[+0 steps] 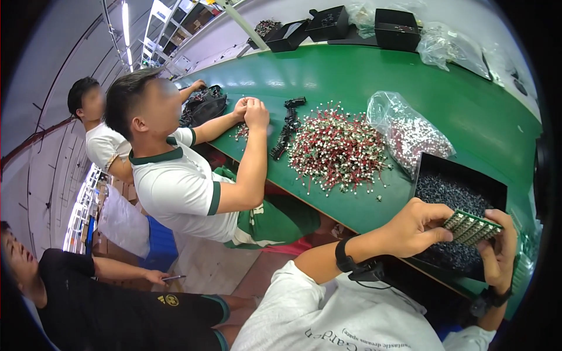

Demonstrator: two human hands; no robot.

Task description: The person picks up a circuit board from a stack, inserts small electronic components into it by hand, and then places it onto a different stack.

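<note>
A green circuit board panel (470,229) with rows of small light-coloured parts is held up over a black box (490,175) at the bench's near right. My left hand (417,227) pinches the panel's left end between thumb and fingers. At the other end, my right hand (501,248) grips it with the fingers behind the edge. Many tiny dark parts (448,193) fill the box below my hands. Just beyond lies a big heap of small white connectors with red wires (339,149). A clear plastic bag (410,126) of similar white pieces leans beside it.
The green bench (328,73) runs away to the far left. A row of black pieces (287,128) lies left of the heap. A co-worker in white (181,181) sits close on my left. Black bins (397,29) line the back. Another person (111,286) holds a phone-like object.
</note>
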